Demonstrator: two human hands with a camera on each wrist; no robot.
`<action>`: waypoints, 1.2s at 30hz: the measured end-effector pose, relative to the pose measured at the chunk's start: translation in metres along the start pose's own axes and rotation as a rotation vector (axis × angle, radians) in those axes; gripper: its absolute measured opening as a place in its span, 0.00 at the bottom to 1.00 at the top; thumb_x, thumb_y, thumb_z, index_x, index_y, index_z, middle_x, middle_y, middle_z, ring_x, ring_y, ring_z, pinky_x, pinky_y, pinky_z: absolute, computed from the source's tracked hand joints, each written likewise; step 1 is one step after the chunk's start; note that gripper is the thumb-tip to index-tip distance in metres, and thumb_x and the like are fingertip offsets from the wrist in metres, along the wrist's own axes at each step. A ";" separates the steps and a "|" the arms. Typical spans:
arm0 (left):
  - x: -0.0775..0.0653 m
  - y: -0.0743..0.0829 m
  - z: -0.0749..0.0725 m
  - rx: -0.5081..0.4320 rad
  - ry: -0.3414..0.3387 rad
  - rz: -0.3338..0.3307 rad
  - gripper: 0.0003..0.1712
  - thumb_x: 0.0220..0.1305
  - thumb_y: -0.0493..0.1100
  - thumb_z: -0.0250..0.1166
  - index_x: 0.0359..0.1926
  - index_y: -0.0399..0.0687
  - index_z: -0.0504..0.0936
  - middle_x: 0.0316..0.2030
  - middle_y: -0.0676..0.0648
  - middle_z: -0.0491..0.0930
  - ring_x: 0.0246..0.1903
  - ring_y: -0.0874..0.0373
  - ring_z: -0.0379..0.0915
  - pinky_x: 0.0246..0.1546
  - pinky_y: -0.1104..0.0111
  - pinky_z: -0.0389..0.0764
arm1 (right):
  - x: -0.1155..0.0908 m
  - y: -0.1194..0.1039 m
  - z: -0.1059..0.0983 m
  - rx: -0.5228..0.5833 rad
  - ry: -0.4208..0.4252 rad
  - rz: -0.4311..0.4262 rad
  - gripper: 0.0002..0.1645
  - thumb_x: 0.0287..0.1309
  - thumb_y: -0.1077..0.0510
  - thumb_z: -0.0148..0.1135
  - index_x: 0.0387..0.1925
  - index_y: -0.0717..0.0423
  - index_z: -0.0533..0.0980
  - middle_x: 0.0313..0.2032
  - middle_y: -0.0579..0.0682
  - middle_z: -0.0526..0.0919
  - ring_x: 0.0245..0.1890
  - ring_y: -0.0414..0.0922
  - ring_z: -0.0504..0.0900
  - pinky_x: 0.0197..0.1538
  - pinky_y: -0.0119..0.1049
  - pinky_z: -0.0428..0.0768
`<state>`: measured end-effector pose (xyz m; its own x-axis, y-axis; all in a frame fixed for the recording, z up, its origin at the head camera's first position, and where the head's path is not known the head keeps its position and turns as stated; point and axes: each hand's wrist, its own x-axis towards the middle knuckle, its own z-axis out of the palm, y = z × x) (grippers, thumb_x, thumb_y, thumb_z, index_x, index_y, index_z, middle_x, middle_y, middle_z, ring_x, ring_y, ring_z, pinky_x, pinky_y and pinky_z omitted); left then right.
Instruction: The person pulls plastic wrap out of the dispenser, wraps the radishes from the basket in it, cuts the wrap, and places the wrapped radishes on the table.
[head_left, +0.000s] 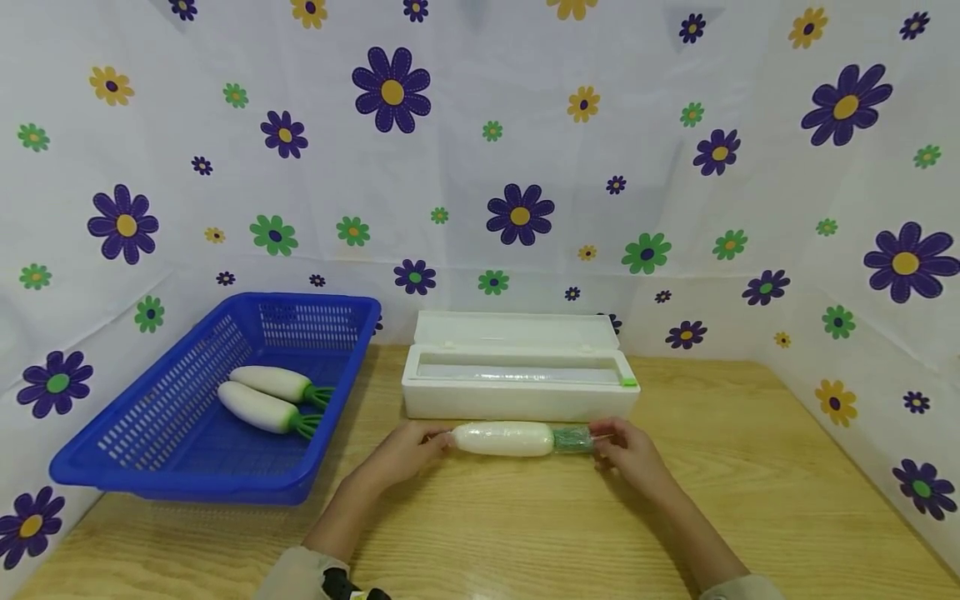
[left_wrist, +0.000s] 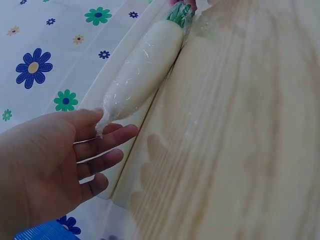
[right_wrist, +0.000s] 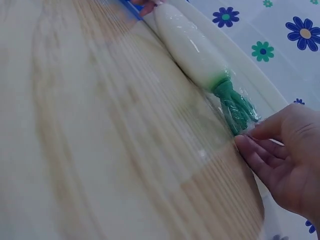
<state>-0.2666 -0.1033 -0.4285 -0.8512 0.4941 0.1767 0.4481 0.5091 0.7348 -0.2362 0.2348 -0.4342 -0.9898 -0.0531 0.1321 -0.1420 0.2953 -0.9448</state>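
A white radish [head_left: 504, 438] with green stalks, wrapped in clear plastic film, is held level between both hands in front of a white box. My left hand [head_left: 406, 454] pinches the twisted film at the root end between thumb and index finger; its other fingers spread loosely in the left wrist view, under the film tail [left_wrist: 101, 122]. At the stalk end, my right hand [head_left: 632, 454] pinches the gathered film beside the green stalks [right_wrist: 234, 107] with thumb and fingertips. The radish's reflection shows on the glossy tabletop in both wrist views.
A white film box [head_left: 517, 402] with its lid raised stands behind the radish, with a green piece at its right end. On the left, a blue basket [head_left: 202, 483] holds two unwrapped radishes [head_left: 258, 407]. Flowered cloth [head_left: 465, 167] hangs around the wooden table [head_left: 510, 525].
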 end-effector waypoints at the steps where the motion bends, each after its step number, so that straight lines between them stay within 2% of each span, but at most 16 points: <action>1: 0.000 -0.001 0.000 -0.012 0.005 -0.001 0.11 0.67 0.42 0.55 0.39 0.42 0.82 0.28 0.52 0.79 0.30 0.60 0.74 0.31 0.69 0.74 | 0.000 0.001 0.000 -0.009 -0.007 -0.006 0.13 0.59 0.74 0.50 0.45 0.78 0.68 0.36 0.60 0.76 0.29 0.44 0.76 0.29 0.33 0.78; 4: 0.000 -0.002 0.000 -0.033 0.015 -0.006 0.11 0.66 0.39 0.55 0.39 0.40 0.83 0.30 0.51 0.81 0.35 0.58 0.75 0.37 0.67 0.75 | 0.001 0.002 -0.001 -0.062 -0.020 -0.004 0.13 0.59 0.73 0.52 0.45 0.79 0.70 0.34 0.59 0.77 0.30 0.44 0.76 0.30 0.32 0.77; 8: 0.000 -0.003 -0.001 0.007 0.025 -0.009 0.10 0.62 0.38 0.60 0.40 0.39 0.84 0.31 0.51 0.82 0.36 0.58 0.76 0.36 0.67 0.76 | 0.001 0.000 -0.002 -0.118 -0.002 0.034 0.09 0.59 0.71 0.54 0.41 0.75 0.74 0.30 0.55 0.78 0.30 0.44 0.76 0.31 0.30 0.76; 13: -0.002 -0.002 -0.002 0.088 0.064 -0.011 0.09 0.54 0.38 0.67 0.36 0.39 0.86 0.32 0.48 0.83 0.37 0.55 0.77 0.36 0.67 0.77 | 0.000 -0.004 -0.004 -0.234 0.035 -0.018 0.04 0.56 0.70 0.58 0.33 0.69 0.78 0.27 0.52 0.78 0.25 0.42 0.72 0.26 0.28 0.73; 15: -0.003 -0.001 -0.002 0.133 0.086 0.000 0.08 0.51 0.38 0.69 0.34 0.41 0.87 0.31 0.48 0.83 0.38 0.54 0.78 0.37 0.65 0.77 | 0.000 -0.005 -0.004 -0.288 0.054 -0.050 0.02 0.55 0.69 0.60 0.30 0.67 0.78 0.26 0.51 0.78 0.24 0.41 0.69 0.25 0.28 0.70; 18: -0.003 0.001 -0.001 0.188 0.097 0.036 0.07 0.49 0.39 0.70 0.32 0.43 0.87 0.30 0.49 0.83 0.36 0.56 0.78 0.37 0.65 0.76 | 0.000 -0.004 -0.004 -0.304 0.068 -0.057 0.03 0.55 0.67 0.61 0.28 0.66 0.78 0.24 0.49 0.77 0.23 0.40 0.69 0.25 0.28 0.69; 20: -0.003 0.001 -0.001 0.164 0.069 0.034 0.07 0.50 0.40 0.70 0.33 0.43 0.87 0.30 0.49 0.83 0.36 0.58 0.77 0.36 0.67 0.76 | 0.000 -0.004 -0.005 -0.270 0.079 -0.020 0.04 0.55 0.67 0.61 0.30 0.67 0.79 0.22 0.49 0.76 0.22 0.40 0.68 0.23 0.28 0.68; 24: -0.002 0.002 -0.005 0.018 -0.042 -0.022 0.11 0.55 0.41 0.67 0.37 0.39 0.85 0.34 0.47 0.83 0.36 0.59 0.75 0.34 0.68 0.76 | 0.001 -0.005 -0.007 -0.183 0.067 0.041 0.09 0.58 0.66 0.58 0.37 0.70 0.78 0.21 0.51 0.75 0.21 0.40 0.69 0.22 0.29 0.69; 26: -0.002 0.003 -0.007 -0.015 -0.090 -0.015 0.12 0.58 0.42 0.65 0.39 0.38 0.85 0.37 0.45 0.82 0.39 0.57 0.75 0.38 0.66 0.76 | 0.001 -0.005 -0.008 -0.129 0.044 0.045 0.11 0.60 0.68 0.54 0.41 0.73 0.76 0.27 0.54 0.78 0.24 0.41 0.73 0.26 0.30 0.73; 31: -0.001 0.012 -0.005 -0.034 -0.132 0.020 0.14 0.65 0.45 0.58 0.38 0.40 0.84 0.42 0.46 0.80 0.46 0.52 0.73 0.46 0.61 0.73 | 0.002 -0.004 -0.008 0.018 0.014 0.075 0.16 0.62 0.72 0.46 0.50 0.78 0.69 0.41 0.61 0.78 0.32 0.41 0.78 0.34 0.31 0.77; 34: -0.001 0.020 0.000 -0.117 -0.183 -0.020 0.11 0.63 0.45 0.60 0.35 0.40 0.81 0.43 0.47 0.80 0.46 0.53 0.73 0.45 0.62 0.73 | 0.002 -0.004 -0.007 0.054 -0.004 0.079 0.19 0.62 0.73 0.45 0.53 0.78 0.66 0.44 0.64 0.77 0.32 0.42 0.79 0.36 0.31 0.77; 36: -0.001 0.026 0.005 -0.184 -0.242 -0.045 0.12 0.60 0.43 0.64 0.39 0.39 0.78 0.45 0.45 0.77 0.47 0.52 0.72 0.46 0.63 0.73 | 0.000 -0.004 -0.005 0.062 -0.018 0.070 0.21 0.61 0.73 0.45 0.55 0.78 0.64 0.45 0.67 0.75 0.33 0.44 0.79 0.36 0.32 0.77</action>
<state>-0.2526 -0.0877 -0.4128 -0.7694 0.6387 -0.0033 0.3360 0.4092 0.8483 -0.2354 0.2385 -0.4284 -0.9969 -0.0515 0.0602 -0.0709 0.2392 -0.9684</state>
